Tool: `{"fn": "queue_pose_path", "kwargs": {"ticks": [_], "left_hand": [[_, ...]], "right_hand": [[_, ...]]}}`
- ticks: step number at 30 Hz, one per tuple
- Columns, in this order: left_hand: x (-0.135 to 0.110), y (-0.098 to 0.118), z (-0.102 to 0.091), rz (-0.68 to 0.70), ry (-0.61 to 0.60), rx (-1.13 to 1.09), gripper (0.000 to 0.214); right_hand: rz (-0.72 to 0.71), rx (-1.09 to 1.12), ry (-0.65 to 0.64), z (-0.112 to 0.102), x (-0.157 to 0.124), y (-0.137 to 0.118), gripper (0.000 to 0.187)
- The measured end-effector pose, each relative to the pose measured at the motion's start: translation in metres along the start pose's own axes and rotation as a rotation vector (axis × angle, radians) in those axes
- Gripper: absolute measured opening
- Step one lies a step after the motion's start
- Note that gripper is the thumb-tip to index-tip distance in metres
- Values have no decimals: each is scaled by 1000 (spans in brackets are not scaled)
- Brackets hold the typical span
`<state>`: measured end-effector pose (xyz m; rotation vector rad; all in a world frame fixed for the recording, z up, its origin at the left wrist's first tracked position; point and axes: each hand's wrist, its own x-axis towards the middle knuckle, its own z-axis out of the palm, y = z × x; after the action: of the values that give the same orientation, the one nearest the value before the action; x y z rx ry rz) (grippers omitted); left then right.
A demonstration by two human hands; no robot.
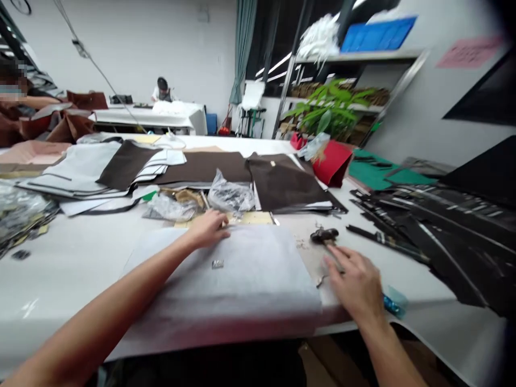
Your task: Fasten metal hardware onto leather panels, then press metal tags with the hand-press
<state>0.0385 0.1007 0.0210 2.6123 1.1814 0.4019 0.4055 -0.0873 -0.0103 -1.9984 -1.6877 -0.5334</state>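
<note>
Where your arms reach across the long white table (60, 269), dark brown leather panels (282, 183) lie beyond a padded white sheet (250, 279). Your left hand (207, 229) rests on the sheet's far edge, fingers loosely curled together and clamped on nothing. Your right hand (355, 282) sits just beside the sheet, over the handle of a small dark-headed hammer (327, 235); you can't tell whether it grips it. A small metal fitting (217, 263) lies on the sheet between your hands.
</note>
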Motion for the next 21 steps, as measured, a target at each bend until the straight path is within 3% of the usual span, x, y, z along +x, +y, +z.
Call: {"fn": "queue_pose_path", "kwargs": {"ticks": [3, 6, 8, 10, 11, 13, 16, 18, 20, 21], "left_hand": [[-1, 14, -17, 45, 32, -51, 9], [0, 31, -51, 95, 93, -143, 12], [15, 43, -79, 157, 105, -185, 11], [47, 54, -109, 213, 158, -196, 9], [68, 59, -125, 228, 209, -197, 8], [118, 70, -159, 190, 321, -193, 6], [194, 83, -205, 125, 485, -296, 6], [238, 87, -224, 72, 545, -468, 8], [275, 85, -227, -36, 587, -682, 8], [290, 81, -222, -99, 603, -776, 8]], "right_hand": [[104, 342, -136, -5, 6, -21, 54], [322, 785, -399, -9, 9, -36, 81], [416, 1087, -610, -13, 22, -40, 82], [497, 1245, -693, -23, 56, -37, 73], [538, 1237, -652, -32, 83, -33, 69], [563, 1063, -395, -59, 153, -20, 67], [324, 586, 148, -112, 270, 1, 73], [265, 291, 353, -135, 328, 14, 92], [260, 166, 416, -129, 354, 24, 102], [266, 174, 402, -114, 354, 28, 104]]}}
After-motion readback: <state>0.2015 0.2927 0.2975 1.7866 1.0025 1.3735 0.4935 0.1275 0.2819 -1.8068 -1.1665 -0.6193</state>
